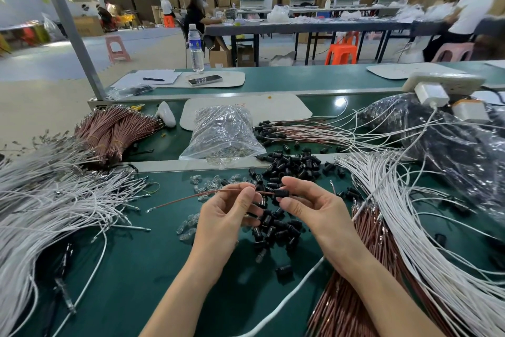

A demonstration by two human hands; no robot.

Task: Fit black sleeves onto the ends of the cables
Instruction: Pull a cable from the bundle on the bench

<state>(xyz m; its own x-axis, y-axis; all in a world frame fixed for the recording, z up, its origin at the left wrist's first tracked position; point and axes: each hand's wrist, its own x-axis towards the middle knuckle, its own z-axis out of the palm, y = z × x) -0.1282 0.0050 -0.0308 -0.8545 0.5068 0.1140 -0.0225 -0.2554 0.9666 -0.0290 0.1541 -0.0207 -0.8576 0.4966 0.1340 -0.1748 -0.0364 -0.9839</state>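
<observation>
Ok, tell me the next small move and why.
Probably slide the sleeve further onto the cable: the right hand pinches the sleeve, the left hand pinches the cable just beside it, and the cable runs into the sleeve. Whether it is fully seated cannot be told.

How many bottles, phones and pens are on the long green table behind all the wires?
Water bottle: 1
Phone: 1
Pen: 1
Total: 3
</observation>
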